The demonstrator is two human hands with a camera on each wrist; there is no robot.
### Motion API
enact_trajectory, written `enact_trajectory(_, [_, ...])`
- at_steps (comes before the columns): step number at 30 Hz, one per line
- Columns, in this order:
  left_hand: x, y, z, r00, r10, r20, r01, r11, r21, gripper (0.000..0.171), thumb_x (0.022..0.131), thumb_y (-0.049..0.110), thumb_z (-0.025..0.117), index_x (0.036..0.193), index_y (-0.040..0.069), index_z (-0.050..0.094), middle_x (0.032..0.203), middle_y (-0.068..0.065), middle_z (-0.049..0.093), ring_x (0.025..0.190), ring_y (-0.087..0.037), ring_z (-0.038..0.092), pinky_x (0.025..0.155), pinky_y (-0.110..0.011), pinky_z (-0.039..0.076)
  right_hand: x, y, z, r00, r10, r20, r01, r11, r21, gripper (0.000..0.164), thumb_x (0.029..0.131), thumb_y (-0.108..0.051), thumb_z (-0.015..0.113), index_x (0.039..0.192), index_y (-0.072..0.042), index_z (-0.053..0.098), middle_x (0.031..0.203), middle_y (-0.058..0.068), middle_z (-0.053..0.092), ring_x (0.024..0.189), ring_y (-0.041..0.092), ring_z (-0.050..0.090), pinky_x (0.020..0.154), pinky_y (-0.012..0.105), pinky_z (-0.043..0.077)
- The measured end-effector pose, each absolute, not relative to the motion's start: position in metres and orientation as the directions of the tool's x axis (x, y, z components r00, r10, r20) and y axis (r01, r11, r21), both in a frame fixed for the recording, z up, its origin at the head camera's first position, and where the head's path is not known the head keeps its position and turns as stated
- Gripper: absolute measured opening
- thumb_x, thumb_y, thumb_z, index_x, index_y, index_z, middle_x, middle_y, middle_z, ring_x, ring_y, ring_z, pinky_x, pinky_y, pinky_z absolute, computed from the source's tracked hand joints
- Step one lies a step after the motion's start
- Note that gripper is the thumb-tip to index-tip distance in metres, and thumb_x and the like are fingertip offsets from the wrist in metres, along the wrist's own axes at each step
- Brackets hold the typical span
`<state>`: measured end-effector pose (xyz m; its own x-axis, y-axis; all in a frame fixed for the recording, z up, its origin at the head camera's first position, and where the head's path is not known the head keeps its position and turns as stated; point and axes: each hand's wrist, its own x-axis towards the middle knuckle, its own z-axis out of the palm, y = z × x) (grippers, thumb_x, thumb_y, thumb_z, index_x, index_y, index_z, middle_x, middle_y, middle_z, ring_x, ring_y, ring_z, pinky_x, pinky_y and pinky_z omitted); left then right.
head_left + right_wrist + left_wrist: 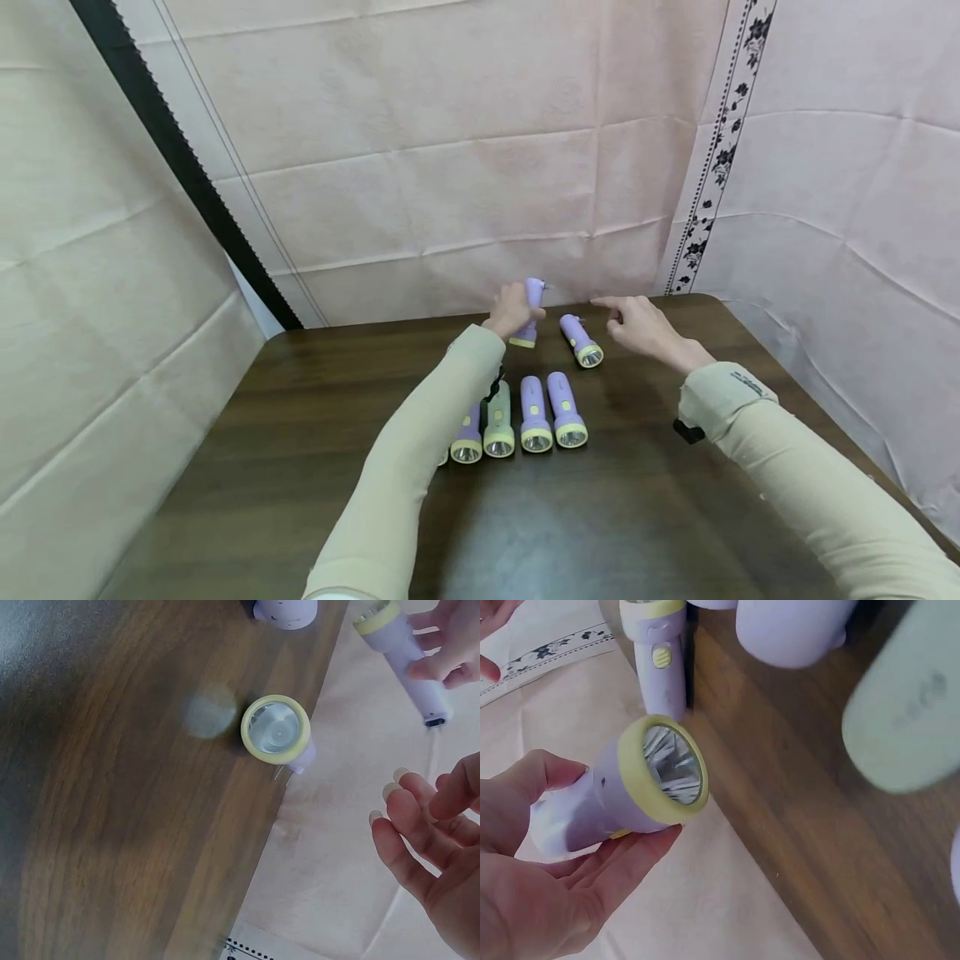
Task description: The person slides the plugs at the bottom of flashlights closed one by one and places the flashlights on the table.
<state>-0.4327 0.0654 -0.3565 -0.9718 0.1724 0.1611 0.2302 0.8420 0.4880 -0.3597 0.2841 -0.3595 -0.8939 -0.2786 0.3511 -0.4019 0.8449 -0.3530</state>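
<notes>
My left hand point(512, 312) grips a purple flashlight point(533, 293) with a yellow rim, raised at the table's back edge. In the left wrist view, thumb and fingers wrap around its body, and the lens faces the table. A thin strap shows at its tail in the head view. Another purple flashlight point(581, 340) lies between the hands near the back edge, lens toward me. Just right of it is my right hand point(647, 327), holding nothing; in the right wrist view its fingers point(409, 825) are loosely bent, apart from any flashlight.
Closer to me, a row holds a green flashlight point(498, 423), two purple flashlights at its right, including the outermost flashlight point(567, 410), and a purple flashlight point(467, 442) partly behind my left sleeve. Another rim peeks out there. Pale cloth point(450, 208) hangs behind the brown table point(247, 467).
</notes>
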Motion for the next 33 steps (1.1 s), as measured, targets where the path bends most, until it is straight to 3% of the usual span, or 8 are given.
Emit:
enact_trajectory(11, [-0.426,0.054,-0.358,-0.949,0.209,0.235,0.297,0.841,0.452,0.032,0.076,0.024,0.078,0.096,0.004,0.063,0.09,-0.01,0.068,0.083,-0.025,0.064,0.075,-0.035,0.054,-0.359,0.284,-0.361,-0.893,-0.279,0.352,-0.403,0.844,-0.354,0.055,0.08,0.001,0.048,0.132,-0.011,0.058,0.07,0.002,0.06,0.061,0.014,0.051,0.054,0.029,0.039])
enact_trajectory(33, [-0.414,0.064,-0.36,-0.948,0.227,0.221,0.308,0.822,0.479,0.031,0.075,0.023,0.079,0.093,0.006,0.06,0.088,-0.008,0.066,0.08,-0.022,0.064,0.071,-0.032,0.054,-0.356,0.271,-0.355,-0.871,-0.297,0.39,-0.436,0.835,-0.337,0.054,0.078,0.0,0.048,0.129,-0.008,0.06,0.068,0.001,0.06,0.06,0.014,0.051,0.055,0.029,0.039])
